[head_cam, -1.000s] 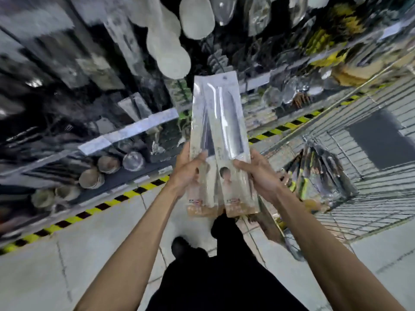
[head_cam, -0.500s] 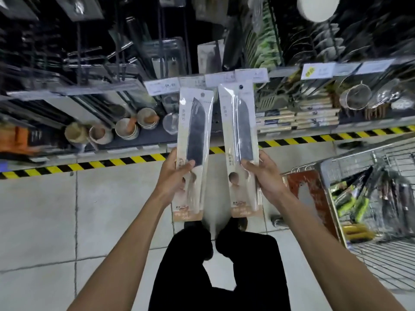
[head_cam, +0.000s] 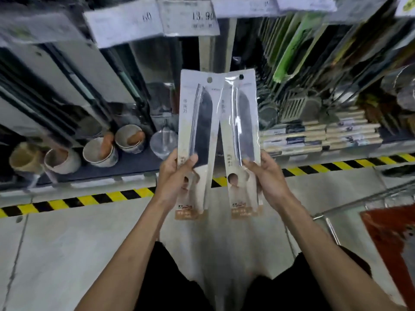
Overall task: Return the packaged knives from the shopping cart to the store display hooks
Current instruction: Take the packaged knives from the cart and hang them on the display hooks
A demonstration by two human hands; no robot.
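Two packs up in front of a tall display rack (head_cam: 112, 86), crowded with hanging goods under price tags (head_cam: 190, 17); hooks too blurred to pick out. Open floor (head_cam: 67, 254) below, striped tape (head_cam: 101, 197) along the shelf foot, so plenty of room to step in, but little room up among the hanging stock. Down at right, only a wire corner of the shopping cart (head_cam: 350, 204), well apart from both arms.

Left packaged knife (head_cam: 197, 122) and right packaged knife (head_cam: 240, 122) upright, side by side, top corners touching or overlapping. Probably light, with most of the weight up at the blade end; stiff card backing, slick clear film, sharp steel inside. Best gripped low, by the handle end, as now: left hand (head_cam: 173, 176) curled round the lower edge of its pack, thumb on the front; right hand (head_cam: 267, 178) likewise pinching its own.

Smallest of all, a hang hole (head_cam: 209, 80) at each top edge. Aim those at the hooks, one pack at a time.
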